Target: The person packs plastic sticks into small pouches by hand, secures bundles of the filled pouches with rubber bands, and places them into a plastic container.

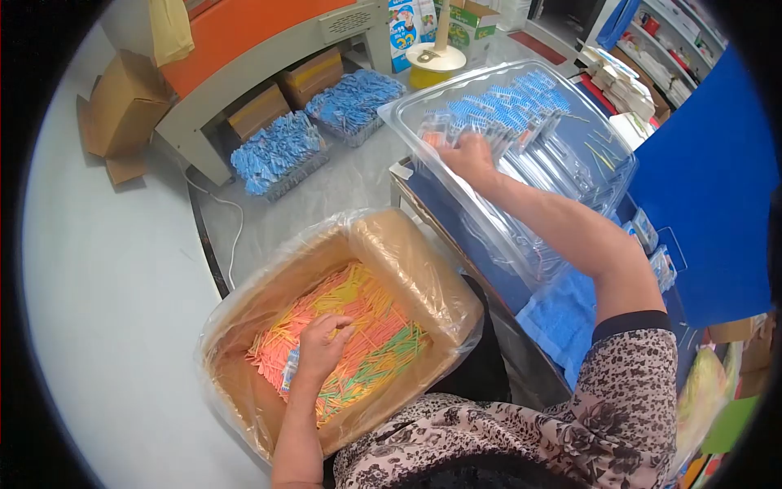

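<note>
My left hand point(324, 346) is over thin pink, yellow, orange and green sticks point(371, 326) in a plastic-lined cardboard box point(411, 269). Its thumb and fingers are drawn together; what they pinch, if anything, is too small to make out. By that wrist shows a small blue-and-white packet point(290, 369), and I cannot tell whether it lies there or is in the palm. Across to the right, my right hand point(471, 159) reaches into a clear plastic tub point(509, 265). Its fingers close at a small clear packet with orange contents point(432, 138), beside rows of blue-printed clear packets point(513, 106).
The tub stands on a blue-topped table point(444, 216) with a blue cloth point(562, 314). Two floor baskets hold blue packets point(281, 155). A white cable point(236, 216) crosses the floor. An open carton point(126, 118) is at left, a yellow-and-white bucket point(432, 65) behind.
</note>
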`<state>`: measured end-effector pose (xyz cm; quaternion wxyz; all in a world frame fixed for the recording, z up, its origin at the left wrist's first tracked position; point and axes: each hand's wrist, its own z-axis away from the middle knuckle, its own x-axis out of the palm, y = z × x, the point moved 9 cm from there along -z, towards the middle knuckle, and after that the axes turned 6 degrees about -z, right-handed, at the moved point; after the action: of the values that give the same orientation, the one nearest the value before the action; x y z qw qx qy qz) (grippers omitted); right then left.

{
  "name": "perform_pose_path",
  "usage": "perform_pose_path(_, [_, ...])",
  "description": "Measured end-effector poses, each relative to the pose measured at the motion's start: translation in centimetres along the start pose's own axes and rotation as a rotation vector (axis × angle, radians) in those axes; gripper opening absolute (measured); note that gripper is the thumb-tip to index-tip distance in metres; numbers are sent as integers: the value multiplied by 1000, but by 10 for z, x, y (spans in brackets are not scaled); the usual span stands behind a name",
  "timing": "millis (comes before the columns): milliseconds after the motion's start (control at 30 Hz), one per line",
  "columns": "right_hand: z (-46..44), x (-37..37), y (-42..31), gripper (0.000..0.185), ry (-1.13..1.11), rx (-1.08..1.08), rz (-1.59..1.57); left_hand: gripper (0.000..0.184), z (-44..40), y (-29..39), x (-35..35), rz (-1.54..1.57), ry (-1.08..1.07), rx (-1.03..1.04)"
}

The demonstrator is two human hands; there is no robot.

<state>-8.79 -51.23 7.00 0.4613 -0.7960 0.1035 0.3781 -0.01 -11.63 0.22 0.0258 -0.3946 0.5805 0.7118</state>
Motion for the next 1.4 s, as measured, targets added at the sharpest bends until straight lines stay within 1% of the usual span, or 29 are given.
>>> perform_pose_path(67, [2, -7, -2, 38, -32, 65, -25, 13, 0, -1, -1, 9, 0, -3])
perform_pose_path(100, [1, -13, -8, 38, -34, 63, -24, 13, -1, -2, -2, -3, 3, 11])
perform_pose_path(200, [5, -14, -15, 36, -221, 216, -93, 14, -1, -5, 0, -24, 6, 23])
perform_pose_path(233, [8, -13, -15, 36, -238, 222, -95, 14, 1, -5, 1, -26, 4, 27])
perform_pose_path(333, [12, -16, 0, 32, -308, 316, -128, 14, -1, -2, -5, -37, 17, 33])
perform_pose_path(367, [10, -18, 7, 32, -320, 315, -129, 12, -1, 0, -7, -32, 40, 36])
perform_pose_path(433, [13, -12, 22, 28, -405, 358, -347, 11, -1, -5, -9, 2, 74, 40])
perform_pose_path(467, [14, -16, 24, 34, -417, 325, -313, 11, -1, -12, -8, 29, 87, 35])
perform_pose_path(500, [19, -20, 19, 39, -440, 295, -285, 12, -2, -7, -11, 68, 84, 80])
perform_pose_path(533, [5, -22, 25, 38, -519, 91, -94, 13, -2, 0, -16, 104, 83, 118])
perform_pose_path(567, [10, -17, 4, 37, -597, -126, 86, 14, -2, 13, -25, 98, 110, 124])
perform_pose_path(600, [10, -35, 17, 29, -447, 97, -53, 15, 2, 26, -34, 91, 141, 129])
perform_pose_path(667, [16, -60, -26, 23, -407, -102, -22, 15, 14, 76, -58, 159, 146, 113])
perform_pose_path(700, [27, -76, -57, 21, -290, -218, -73, 17, 22, 103, -69, 290, 120, 170])
perform_pose_path(733, [48, -93, -88, 19, -169, -336, -121, 22, 37, 139, -86, 404, 146, 304])
perform_pose_path(767, [76, -91, -103, 19, -190, -345, -117, 21, 52, 173, -101, 474, 201, 414])
perform_pose_path(800, [113, -92, -137, 19, -193, -500, -156, 20, 69, 197, -115, 536, 260, 527])
perform_pose_path(833, [147, -91, -170, 20, -191, -657, -202, 20, 76, 194, -118, 533, 280, 518])
perform_pose_path(900, [203, -52, -194, 9, -329, -826, -215, 20, 88, 189, -123, 509, 325, 509])
perform_pose_path(933, [226, -30, -199, 9, -480, -925, -286, 20, 94, 186, -125, 494, 348, 504])
perform_pose_path(1000, [253, 23, -184, 9, -545, -1042, -66, 20, 103, 181, -132, 470, 404, 507])
perform_pose_path(1067, [277, 83, -154, 11, -774, -1033, 143, 20, 108, 174, -136, 438, 444, 507])
perform_pose_path(1100, [285, 94, -149, 11, -776, -1056, 140, 20, 110, 171, -140, 423, 469, 512])
perform_pose_path(1167, [302, 108, -156, 10, -923, -1071, -64, 20, 110, 167, -159, 358, 546, 550])
perform_pose_path(1200, [311, 113, -165, 10, -905, -1125, -75, 20, 110, 165, -171, 315, 586, 573])
perform_pose_path(1267, [313, 128, -153, 12, -927, -1011, 40, 20, 113, 157, -180, 272, 671, 615])
perform_pose_path(1300, [306, 135, -155, 12, -927, -1028, 39, 20, 111, 152, -183, 257, 687, 620])
perform_pose_path(1400, [321, 146, -132, 14, -1038, -972, 13, 19, 113, 135, -168, 260, 645, 534])
